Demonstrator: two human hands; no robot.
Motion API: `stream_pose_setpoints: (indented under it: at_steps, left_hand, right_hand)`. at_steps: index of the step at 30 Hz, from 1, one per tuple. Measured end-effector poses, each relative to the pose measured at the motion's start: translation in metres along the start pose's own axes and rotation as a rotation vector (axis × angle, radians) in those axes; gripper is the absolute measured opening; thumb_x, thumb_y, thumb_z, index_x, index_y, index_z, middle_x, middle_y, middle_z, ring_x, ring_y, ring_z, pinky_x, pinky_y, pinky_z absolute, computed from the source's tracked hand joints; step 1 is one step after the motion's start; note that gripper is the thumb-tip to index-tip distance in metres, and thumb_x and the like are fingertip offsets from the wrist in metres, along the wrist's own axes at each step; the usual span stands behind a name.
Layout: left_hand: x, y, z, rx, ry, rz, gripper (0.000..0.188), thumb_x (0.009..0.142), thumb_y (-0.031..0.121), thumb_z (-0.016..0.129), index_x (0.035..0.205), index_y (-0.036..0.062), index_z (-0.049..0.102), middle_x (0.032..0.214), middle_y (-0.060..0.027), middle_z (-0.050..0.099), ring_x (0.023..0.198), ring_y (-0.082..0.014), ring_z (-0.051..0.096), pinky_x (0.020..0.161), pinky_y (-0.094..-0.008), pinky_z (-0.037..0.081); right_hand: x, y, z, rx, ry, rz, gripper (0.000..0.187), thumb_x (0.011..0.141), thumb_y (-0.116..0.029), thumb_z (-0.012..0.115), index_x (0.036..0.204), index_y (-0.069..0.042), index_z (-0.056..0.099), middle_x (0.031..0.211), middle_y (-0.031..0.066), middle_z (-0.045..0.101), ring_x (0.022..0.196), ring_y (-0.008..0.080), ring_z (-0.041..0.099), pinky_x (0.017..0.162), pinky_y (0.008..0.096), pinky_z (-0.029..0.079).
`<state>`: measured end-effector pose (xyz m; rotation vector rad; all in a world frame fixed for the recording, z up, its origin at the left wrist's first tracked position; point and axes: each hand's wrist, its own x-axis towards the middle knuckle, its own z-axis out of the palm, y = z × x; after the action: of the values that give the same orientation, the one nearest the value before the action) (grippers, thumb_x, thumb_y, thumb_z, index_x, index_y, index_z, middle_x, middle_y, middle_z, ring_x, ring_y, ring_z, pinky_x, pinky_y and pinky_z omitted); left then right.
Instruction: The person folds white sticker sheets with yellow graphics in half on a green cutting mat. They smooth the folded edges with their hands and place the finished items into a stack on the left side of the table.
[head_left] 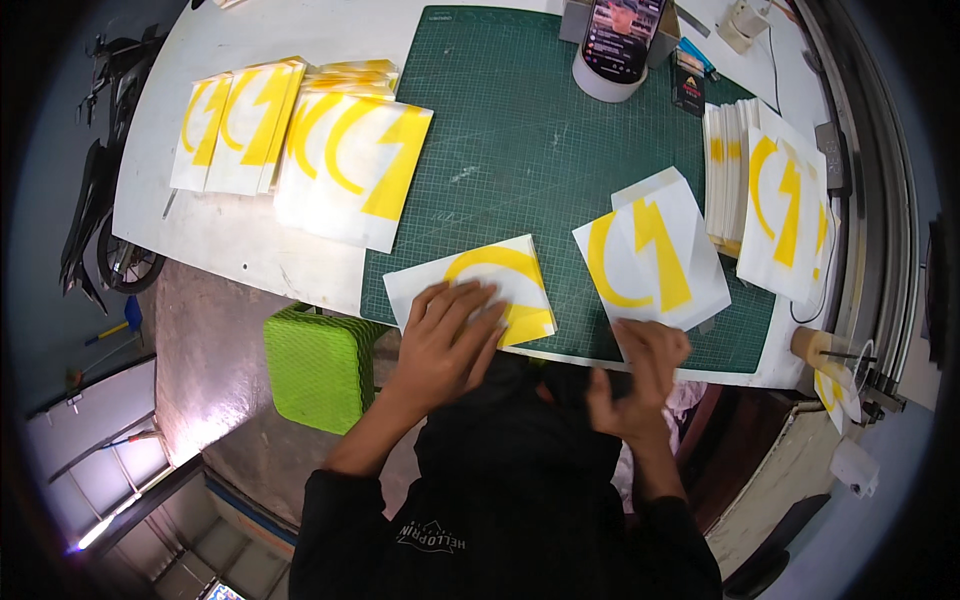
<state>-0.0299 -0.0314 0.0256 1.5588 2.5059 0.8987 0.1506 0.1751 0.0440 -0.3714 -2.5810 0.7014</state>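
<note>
A folded white paper with a yellow print (520,262) lies at the near edge of the green cutting mat (490,150). My left hand (450,330) is pressed on top of it, fingers lying flat and covering its middle. To the right, my right hand (645,375) is open at the mat's edge, thumb apart from the fingers. Its fingertips are at the lower corner of another printed white paper (625,255), which lies tilted over at least one more sheet. Whether they touch that corner, I cannot tell.
Stacks of the same papers stand at left (345,165) and right (780,210). A phone (620,45) leans upright in a white roll (608,88), near a small black box (688,85). A drink cup (815,347) sits beyond the right edge; a green stool (318,368) stands below.
</note>
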Motion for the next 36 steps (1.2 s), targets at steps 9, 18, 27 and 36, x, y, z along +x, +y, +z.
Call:
stream_pose_setpoints:
  at_steps: [9,18,27,36]
  left_hand:
    - [0.018,-0.01,0.016,-0.113,-0.006,-0.101,0.049,0.088,0.01,0.073,0.135,0.0029,0.063,0.133,-0.0139,0.064,0.123,-0.0332,0.061,0.102,-0.0466,0.044]
    - [0.045,-0.016,0.016,0.086,-0.109,-0.04,0.053,0.093,0.015,0.067,0.145,0.0167,0.064,0.135,-0.0147,0.058,0.113,-0.034,0.053,0.095,-0.0458,0.042]
    - [0.044,-0.01,0.022,0.196,-0.057,-0.053,0.049,0.095,0.035,0.072,0.141,0.019,0.069,0.136,-0.0114,0.059,0.114,-0.0318,0.054,0.094,-0.0463,0.04]
    - [0.029,0.001,0.033,0.334,-0.055,-0.072,0.05,0.095,0.043,0.071,0.142,0.0246,0.068,0.151,-0.0133,0.053,0.124,-0.035,0.052,0.111,-0.057,0.033]
  right_hand:
    - [0.058,-0.029,0.082,-0.187,-0.189,0.03,0.057,0.099,-0.039,0.064,0.137,0.003,0.064,0.107,0.0132,0.058,0.098,0.03,0.055,0.094,0.0521,0.038]
    - [0.044,-0.031,0.083,-0.244,-0.251,0.047,0.056,0.098,-0.033,0.066,0.142,0.002,0.061,0.119,0.0162,0.055,0.108,0.0313,0.051,0.095,0.0541,0.035]
    - [-0.024,-0.051,0.077,-0.204,-0.188,0.068,0.063,0.095,-0.044,0.07,0.14,-0.001,0.063,0.124,0.0153,0.056,0.111,0.032,0.051,0.095,0.0539,0.035]
    - [-0.014,-0.036,0.046,-0.081,-0.182,0.024,0.048,0.092,-0.035,0.075,0.129,-0.006,0.068,0.125,0.0129,0.061,0.114,0.0307,0.054,0.101,0.0572,0.035]
